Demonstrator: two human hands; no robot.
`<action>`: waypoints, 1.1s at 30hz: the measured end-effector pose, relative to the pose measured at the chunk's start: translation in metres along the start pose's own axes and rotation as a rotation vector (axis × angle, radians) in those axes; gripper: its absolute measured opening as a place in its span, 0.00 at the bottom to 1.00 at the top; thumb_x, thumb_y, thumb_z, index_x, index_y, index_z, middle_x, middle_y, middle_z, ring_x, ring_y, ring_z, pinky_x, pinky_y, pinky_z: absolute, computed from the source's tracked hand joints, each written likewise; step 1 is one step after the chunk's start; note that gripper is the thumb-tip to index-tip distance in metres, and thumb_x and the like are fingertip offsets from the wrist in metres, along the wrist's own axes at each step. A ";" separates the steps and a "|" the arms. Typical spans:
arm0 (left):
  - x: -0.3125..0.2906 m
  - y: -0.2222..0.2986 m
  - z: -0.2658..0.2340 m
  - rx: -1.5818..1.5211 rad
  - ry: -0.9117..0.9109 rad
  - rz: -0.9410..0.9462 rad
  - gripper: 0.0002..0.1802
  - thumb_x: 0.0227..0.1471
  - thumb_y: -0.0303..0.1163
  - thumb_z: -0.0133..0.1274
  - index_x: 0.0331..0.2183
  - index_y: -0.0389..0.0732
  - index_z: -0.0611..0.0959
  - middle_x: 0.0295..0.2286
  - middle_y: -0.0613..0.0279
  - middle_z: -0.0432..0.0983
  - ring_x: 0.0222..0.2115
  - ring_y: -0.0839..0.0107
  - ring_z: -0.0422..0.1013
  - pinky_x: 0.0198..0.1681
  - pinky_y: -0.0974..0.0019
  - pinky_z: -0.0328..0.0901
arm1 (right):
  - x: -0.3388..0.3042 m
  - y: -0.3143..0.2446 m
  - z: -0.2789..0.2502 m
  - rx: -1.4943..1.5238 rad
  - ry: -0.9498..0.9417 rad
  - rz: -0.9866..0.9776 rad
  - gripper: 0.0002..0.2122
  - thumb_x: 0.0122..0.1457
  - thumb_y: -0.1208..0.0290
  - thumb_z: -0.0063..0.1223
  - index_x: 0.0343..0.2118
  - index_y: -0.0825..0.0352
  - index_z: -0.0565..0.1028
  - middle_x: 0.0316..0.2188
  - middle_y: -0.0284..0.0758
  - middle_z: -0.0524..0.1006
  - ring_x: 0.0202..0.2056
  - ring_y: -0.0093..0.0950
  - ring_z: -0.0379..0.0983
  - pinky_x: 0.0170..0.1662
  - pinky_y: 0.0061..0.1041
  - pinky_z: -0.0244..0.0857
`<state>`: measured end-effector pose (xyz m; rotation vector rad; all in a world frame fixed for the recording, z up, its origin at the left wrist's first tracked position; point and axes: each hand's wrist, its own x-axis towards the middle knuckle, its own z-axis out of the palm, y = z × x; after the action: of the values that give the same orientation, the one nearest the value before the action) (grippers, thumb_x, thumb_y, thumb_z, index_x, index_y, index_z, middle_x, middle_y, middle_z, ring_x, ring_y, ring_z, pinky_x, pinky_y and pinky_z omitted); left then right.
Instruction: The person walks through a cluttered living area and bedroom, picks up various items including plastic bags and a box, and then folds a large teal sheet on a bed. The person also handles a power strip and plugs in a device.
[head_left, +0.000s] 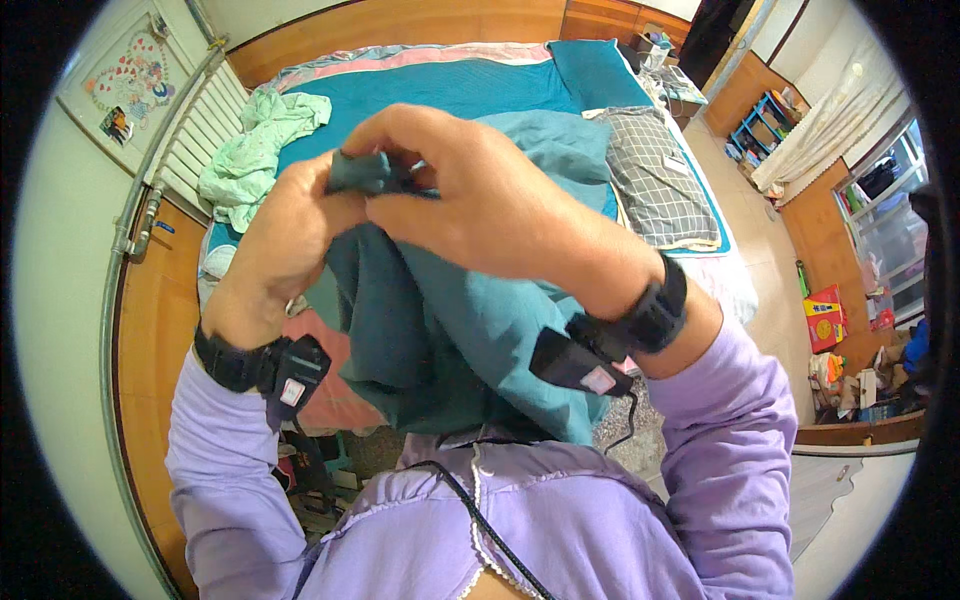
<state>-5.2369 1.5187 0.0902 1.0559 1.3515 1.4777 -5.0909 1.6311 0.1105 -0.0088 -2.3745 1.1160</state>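
Note:
A large dark teal cloth hangs in loose folds in front of my body; what kind of item it is cannot be made out. My left hand is closed on its gathered upper edge, which shows as a small bunch between my two hands. My right hand arches over from the other side, fingers curled and pinching the same bunch. Some fingertips are hidden behind the fabric and the right palm. The cloth's far part spreads over the bed.
A light green crumpled cloth lies on the bed's left side near a white radiator. At the right are a grey checked pillow and a blue rack. A wooden panel runs along the left wall.

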 end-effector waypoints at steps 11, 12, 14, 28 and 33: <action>0.030 0.000 -0.049 -0.383 0.217 0.150 0.10 0.49 0.22 0.47 0.37 0.36 0.76 0.33 0.58 0.74 0.32 0.68 0.72 0.38 0.65 0.68 | -0.247 0.153 0.072 -0.992 0.093 0.862 0.33 0.42 0.66 0.58 0.53 0.68 0.59 0.49 0.43 0.66 0.50 0.41 0.62 0.51 0.48 0.53; 0.029 0.006 -0.056 -0.414 0.240 0.125 0.09 0.50 0.22 0.46 0.36 0.36 0.76 0.32 0.58 0.74 0.32 0.67 0.72 0.39 0.65 0.68 | -0.266 0.168 0.062 -0.888 0.066 0.991 0.26 0.45 0.68 0.53 0.50 0.66 0.63 0.44 0.42 0.69 0.45 0.39 0.67 0.46 0.44 0.58; 0.031 0.012 -0.067 -0.451 0.245 0.074 0.08 0.50 0.24 0.47 0.36 0.36 0.76 0.32 0.57 0.74 0.32 0.67 0.72 0.40 0.65 0.67 | -0.293 0.184 0.048 -0.774 0.143 1.134 0.17 0.48 0.71 0.48 0.44 0.65 0.70 0.33 0.41 0.74 0.34 0.37 0.72 0.36 0.37 0.65; -0.017 0.035 -0.159 -0.373 0.400 0.106 0.11 0.56 0.31 0.42 0.36 0.35 0.75 0.35 0.54 0.75 0.37 0.66 0.71 0.44 0.62 0.66 | -0.253 0.024 -0.018 -0.228 0.406 0.627 0.29 0.38 0.76 0.62 0.47 0.66 0.63 0.33 0.41 0.72 0.36 0.32 0.71 0.41 0.26 0.64; -0.040 0.005 -0.161 -0.323 0.237 0.112 0.11 0.50 0.25 0.44 0.38 0.34 0.74 0.35 0.56 0.74 0.36 0.66 0.71 0.44 0.64 0.66 | -0.306 0.083 -0.005 -1.117 0.107 1.200 0.14 0.44 0.74 0.51 0.38 0.66 0.73 0.35 0.47 0.74 0.36 0.45 0.71 0.38 0.38 0.66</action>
<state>-5.3802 1.4348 0.0837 0.7777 1.1726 1.8787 -4.8399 1.6236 -0.0832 -1.9452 -2.4797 -0.0592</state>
